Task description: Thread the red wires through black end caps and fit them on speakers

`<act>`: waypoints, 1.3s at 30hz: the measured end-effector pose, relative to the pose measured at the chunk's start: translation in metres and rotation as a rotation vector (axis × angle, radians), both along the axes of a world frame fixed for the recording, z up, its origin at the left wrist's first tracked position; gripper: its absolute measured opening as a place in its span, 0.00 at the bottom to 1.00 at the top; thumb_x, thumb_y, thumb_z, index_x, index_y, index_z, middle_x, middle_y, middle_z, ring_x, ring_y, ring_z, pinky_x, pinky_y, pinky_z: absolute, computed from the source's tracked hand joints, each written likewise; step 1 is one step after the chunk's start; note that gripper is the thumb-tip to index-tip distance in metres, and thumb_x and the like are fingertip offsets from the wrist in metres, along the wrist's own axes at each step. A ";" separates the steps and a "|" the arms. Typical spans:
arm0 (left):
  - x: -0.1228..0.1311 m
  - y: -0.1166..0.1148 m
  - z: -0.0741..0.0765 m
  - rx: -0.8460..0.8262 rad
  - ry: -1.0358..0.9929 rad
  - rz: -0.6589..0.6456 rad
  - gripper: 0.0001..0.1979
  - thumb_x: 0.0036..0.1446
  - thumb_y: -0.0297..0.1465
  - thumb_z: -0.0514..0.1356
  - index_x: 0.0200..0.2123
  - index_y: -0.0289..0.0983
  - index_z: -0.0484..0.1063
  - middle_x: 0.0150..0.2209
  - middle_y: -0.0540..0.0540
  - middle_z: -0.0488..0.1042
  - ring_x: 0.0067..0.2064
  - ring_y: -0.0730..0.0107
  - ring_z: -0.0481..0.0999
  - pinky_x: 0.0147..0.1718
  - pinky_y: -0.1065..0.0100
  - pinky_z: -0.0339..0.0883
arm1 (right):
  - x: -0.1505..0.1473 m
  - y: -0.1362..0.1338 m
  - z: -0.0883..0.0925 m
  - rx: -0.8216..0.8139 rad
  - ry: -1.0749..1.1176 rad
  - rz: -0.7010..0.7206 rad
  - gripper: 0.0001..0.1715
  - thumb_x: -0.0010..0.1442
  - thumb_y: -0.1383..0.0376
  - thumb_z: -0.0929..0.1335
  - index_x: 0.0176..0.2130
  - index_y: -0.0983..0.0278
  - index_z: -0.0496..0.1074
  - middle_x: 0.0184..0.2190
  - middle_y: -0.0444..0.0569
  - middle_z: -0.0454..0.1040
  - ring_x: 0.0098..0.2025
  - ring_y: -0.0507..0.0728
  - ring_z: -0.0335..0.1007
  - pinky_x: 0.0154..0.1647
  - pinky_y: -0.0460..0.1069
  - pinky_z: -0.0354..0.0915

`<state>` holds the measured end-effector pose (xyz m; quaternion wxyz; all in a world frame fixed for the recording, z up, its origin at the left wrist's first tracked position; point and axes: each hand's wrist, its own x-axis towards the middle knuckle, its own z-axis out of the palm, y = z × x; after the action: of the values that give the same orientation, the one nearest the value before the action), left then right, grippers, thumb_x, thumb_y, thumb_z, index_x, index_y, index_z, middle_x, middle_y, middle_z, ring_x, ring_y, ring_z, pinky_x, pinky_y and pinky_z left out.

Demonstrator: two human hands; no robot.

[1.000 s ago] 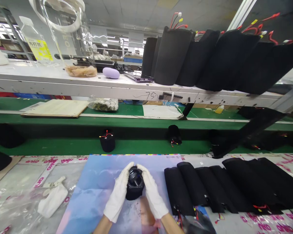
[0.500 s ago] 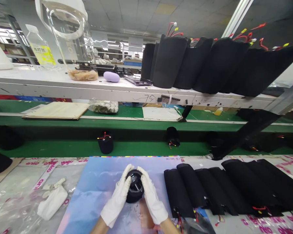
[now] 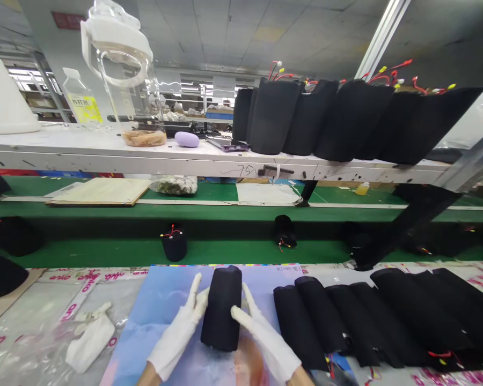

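Observation:
A black fabric-covered cylinder (image 3: 222,316) lies lengthwise on a blue printed sheet (image 3: 167,284), between my white-gloved hands. My left hand (image 3: 181,324) is at its left side, fingers stretched and spread, the thumb side close against the cylinder's edge. From the right, my right hand (image 3: 263,335) lays its thumb over the cylinder's side, with the other fingers along the right edge. Both of the cylinder's end faces are out of sight. Just right of that hand, several similar black cylinders (image 3: 300,321) lie in a row, some with red and yellow-tipped wires.
More black cylinders (image 3: 273,118) stand on a white shelf (image 3: 209,163) above, beside a clear jug (image 3: 124,102) and a purple oval case (image 3: 187,139). A green conveyor (image 3: 225,252) carries small black cylinders (image 3: 174,245). A white glove (image 3: 90,340) lies left. A dark strut (image 3: 402,230) slants at right.
The cylinder, earlier end-up with a round dark end showing between both hands, is now on its side. My hands have moved apart and their fingers are more spread. The camera view has tilted slightly upward.

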<state>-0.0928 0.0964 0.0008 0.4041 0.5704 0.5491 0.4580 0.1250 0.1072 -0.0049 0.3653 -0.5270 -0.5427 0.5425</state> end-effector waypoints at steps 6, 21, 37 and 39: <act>0.016 0.012 -0.044 0.047 0.099 -0.105 0.55 0.45 0.51 0.69 0.71 0.43 0.47 0.59 0.38 0.74 0.58 0.43 0.75 0.53 0.51 0.72 | -0.022 -0.007 -0.011 0.262 -0.080 -0.082 0.66 0.42 0.54 0.81 0.69 0.57 0.49 0.62 0.60 0.59 0.63 0.72 0.64 0.64 0.63 0.62; 0.009 -0.030 -0.004 1.073 0.683 -0.007 0.11 0.65 0.28 0.57 0.47 0.39 0.77 0.44 0.46 0.84 0.49 0.64 0.81 0.52 0.66 0.73 | 0.028 -0.018 -0.030 1.085 -0.450 -0.118 0.20 0.69 0.67 0.64 0.58 0.52 0.71 0.51 0.48 0.80 0.54 0.63 0.74 0.52 0.59 0.71; 0.048 -0.008 0.036 0.810 0.751 0.051 0.11 0.54 0.20 0.58 0.32 0.43 0.68 0.25 0.55 0.75 0.25 0.69 0.75 0.25 0.67 0.67 | 0.020 0.020 0.035 0.894 -0.435 0.334 0.09 0.58 0.73 0.70 0.36 0.59 0.72 0.33 0.44 0.76 0.36 0.56 0.70 0.42 0.53 0.66; 0.042 -0.010 0.037 0.773 0.747 0.065 0.09 0.55 0.22 0.59 0.35 0.43 0.68 0.26 0.54 0.75 0.26 0.69 0.76 0.27 0.67 0.68 | 0.019 0.021 0.039 0.821 -0.431 0.328 0.18 0.53 0.77 0.71 0.41 0.59 0.71 0.33 0.44 0.76 0.36 0.56 0.70 0.39 0.51 0.67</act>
<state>-0.0510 0.0868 0.0377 -0.0727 0.7844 0.4641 0.4050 0.1442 0.1284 0.0345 0.3320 -0.3473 -0.8507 0.2131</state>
